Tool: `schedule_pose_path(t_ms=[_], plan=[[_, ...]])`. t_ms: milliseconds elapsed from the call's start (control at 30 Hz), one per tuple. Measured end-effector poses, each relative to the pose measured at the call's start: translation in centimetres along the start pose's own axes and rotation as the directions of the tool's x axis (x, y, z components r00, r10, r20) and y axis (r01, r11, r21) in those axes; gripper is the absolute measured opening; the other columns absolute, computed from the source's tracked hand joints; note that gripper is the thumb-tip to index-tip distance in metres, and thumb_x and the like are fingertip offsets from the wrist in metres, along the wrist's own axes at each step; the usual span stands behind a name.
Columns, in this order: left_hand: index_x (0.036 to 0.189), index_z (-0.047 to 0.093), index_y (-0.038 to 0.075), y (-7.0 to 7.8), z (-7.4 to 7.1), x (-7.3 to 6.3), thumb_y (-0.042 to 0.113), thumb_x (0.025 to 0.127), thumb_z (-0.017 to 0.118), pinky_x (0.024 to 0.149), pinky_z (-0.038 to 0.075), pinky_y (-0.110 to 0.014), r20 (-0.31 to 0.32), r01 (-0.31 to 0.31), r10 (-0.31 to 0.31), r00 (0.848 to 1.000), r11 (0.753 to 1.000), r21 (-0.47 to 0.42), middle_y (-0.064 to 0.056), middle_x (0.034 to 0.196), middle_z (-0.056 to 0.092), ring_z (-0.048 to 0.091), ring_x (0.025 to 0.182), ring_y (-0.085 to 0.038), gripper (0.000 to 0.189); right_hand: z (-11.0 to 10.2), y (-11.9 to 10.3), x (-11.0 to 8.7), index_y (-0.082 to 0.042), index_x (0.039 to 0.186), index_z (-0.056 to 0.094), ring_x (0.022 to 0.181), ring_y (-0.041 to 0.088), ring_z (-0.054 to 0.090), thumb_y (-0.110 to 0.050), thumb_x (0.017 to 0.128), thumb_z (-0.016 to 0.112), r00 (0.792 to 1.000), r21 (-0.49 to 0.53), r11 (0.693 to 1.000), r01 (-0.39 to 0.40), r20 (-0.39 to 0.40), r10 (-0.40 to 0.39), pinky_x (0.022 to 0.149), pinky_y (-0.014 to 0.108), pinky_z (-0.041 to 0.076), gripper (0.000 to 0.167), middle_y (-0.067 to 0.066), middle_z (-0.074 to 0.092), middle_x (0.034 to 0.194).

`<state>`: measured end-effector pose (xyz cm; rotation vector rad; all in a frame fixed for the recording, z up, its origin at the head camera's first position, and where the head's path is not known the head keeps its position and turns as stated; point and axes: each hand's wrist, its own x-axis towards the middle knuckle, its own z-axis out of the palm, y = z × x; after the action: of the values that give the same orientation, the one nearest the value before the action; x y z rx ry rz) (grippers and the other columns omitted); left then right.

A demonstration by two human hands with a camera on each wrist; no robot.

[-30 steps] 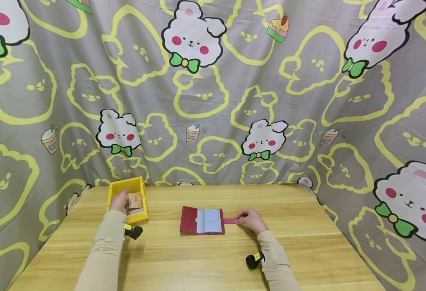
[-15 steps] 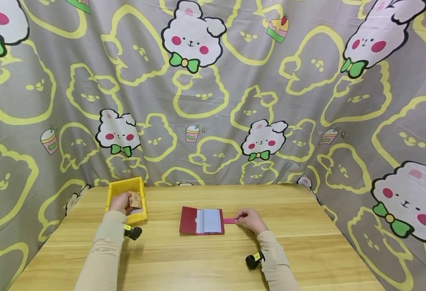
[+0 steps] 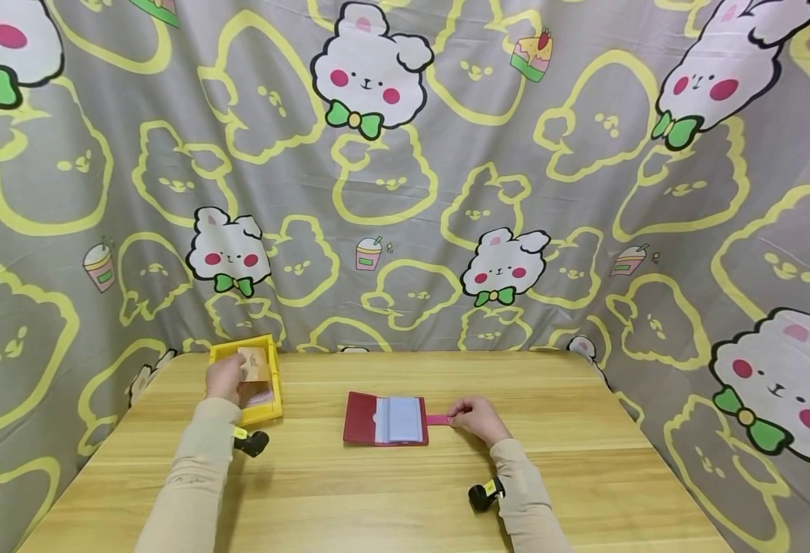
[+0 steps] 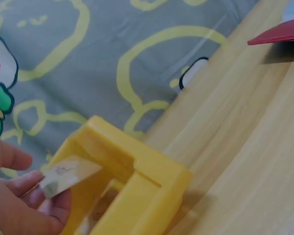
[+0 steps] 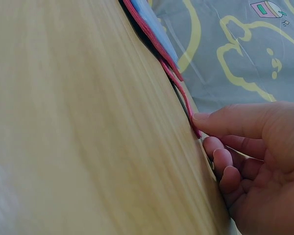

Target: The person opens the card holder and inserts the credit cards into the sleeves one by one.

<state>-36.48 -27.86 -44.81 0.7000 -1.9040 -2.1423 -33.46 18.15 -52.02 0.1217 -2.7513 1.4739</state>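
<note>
My left hand [image 3: 223,381] pinches a tan printed card [image 3: 254,364] above the yellow plastic box [image 3: 276,390] at the back left. Seen from the left wrist, the card [image 4: 71,172] tilts up between thumb and fingers, over the box's inside [image 4: 100,159]. A red card holder [image 3: 361,419] lies spread at mid-table, its pale clear sleeves [image 3: 403,421] facing up. From its right edge runs a pink strap [image 3: 438,420], whose end my right hand [image 3: 477,418] pinches. In the right wrist view, thumb and forefinger meet on that strap [image 5: 185,98] close over the tabletop.
More cards or papers [image 3: 259,397] lie in the bottom of the box. A wooden table [image 3: 349,499] carries everything, with a patterned curtain [image 3: 405,307] along its back and sides. Each wrist wears a small black camera [image 3: 256,443].
My left hand has raised the tan card from inside the yellow box to above it, turning it more upright. My right hand and the card holder stay in place.
</note>
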Motion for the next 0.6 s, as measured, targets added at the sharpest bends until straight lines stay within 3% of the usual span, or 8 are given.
schedule_pose_path(t_ms=[67,133,200,267,367,600], plan=[[0.138,0.049,-0.002,0.4,0.2,-0.3,0.003,0.093,0.046,0.055,0.038,-0.02,-0.018,-0.045,0.045,0.999,0.999,-0.005,-0.004,0.111,0.057,0.039,0.057,-0.005,0.045,0.0,0.0,0.0,0.001,0.083,0.071,0.07,0.013,0.051,0.004,0.076,0.073,1.0,0.005,1.0,0.001,-0.001,-0.001,0.068,0.027,0.043,0.008,0.005,0.065,0.076],[0.144,0.042,-0.002,0.7,0.3,-0.5,-0.002,0.092,0.042,0.056,0.039,-0.018,-0.019,-0.083,0.083,0.996,0.996,-0.015,-0.01,0.139,0.046,0.039,0.061,-0.004,0.052,0.0,0.0,0.0,0.001,0.083,0.071,0.07,0.013,0.052,0.003,0.076,0.074,1.0,0.0,1.0,0.003,-0.001,-0.003,0.068,0.027,0.043,0.008,0.005,0.065,0.076],[0.145,0.041,-0.001,1.1,0.4,-0.9,-0.005,0.09,0.039,0.058,0.041,-0.017,-0.022,-0.107,0.107,0.994,0.994,-0.017,-0.015,0.152,0.035,0.041,0.071,-0.005,0.055,0.0,0.0,-0.1,0.001,0.083,0.07,0.07,0.013,0.052,0.003,0.077,0.074,1.0,-0.002,1.0,0.001,0.001,-0.001,0.068,0.027,0.043,0.008,0.005,0.065,0.077],[0.146,0.041,0.003,1.4,0.4,-1.3,-0.005,0.091,0.039,0.062,0.044,-0.018,-0.018,-0.119,0.119,0.993,0.993,-0.009,-0.013,0.157,0.03,0.043,0.083,-0.007,0.056,0.0,0.1,-0.1,0.001,0.084,0.07,0.07,0.013,0.052,0.002,0.077,0.074,1.0,-0.002,1.0,-0.004,0.005,0.004,0.067,0.027,0.043,0.007,0.006,0.065,0.078],[0.148,0.039,0.007,2.1,0.6,-1.9,-0.004,0.094,0.042,0.07,0.049,-0.017,0.012,-0.122,0.122,0.992,0.992,-0.007,-0.01,0.157,0.03,0.044,0.097,-0.006,0.056,0.1,0.1,0.0,0.001,0.083,0.07,0.07,0.014,0.052,0.002,0.078,0.074,1.0,0.006,1.0,-0.014,0.007,0.014,0.067,0.027,0.043,0.007,0.006,0.065,0.078],[0.149,0.036,0.002,3.1,2.1,-4.0,-0.004,0.094,0.044,0.072,0.05,-0.014,0.129,-0.159,0.172,0.977,0.982,-0.106,0.002,0.12,0.049,0.052,0.086,-0.002,0.055,-0.1,0.1,0.0,0.0,0.083,0.07,0.07,0.014,0.052,0.002,0.077,0.073,1.0,0.016,1.0,-0.005,0.012,0.005,0.067,0.026,0.043,0.007,0.006,0.065,0.078]])
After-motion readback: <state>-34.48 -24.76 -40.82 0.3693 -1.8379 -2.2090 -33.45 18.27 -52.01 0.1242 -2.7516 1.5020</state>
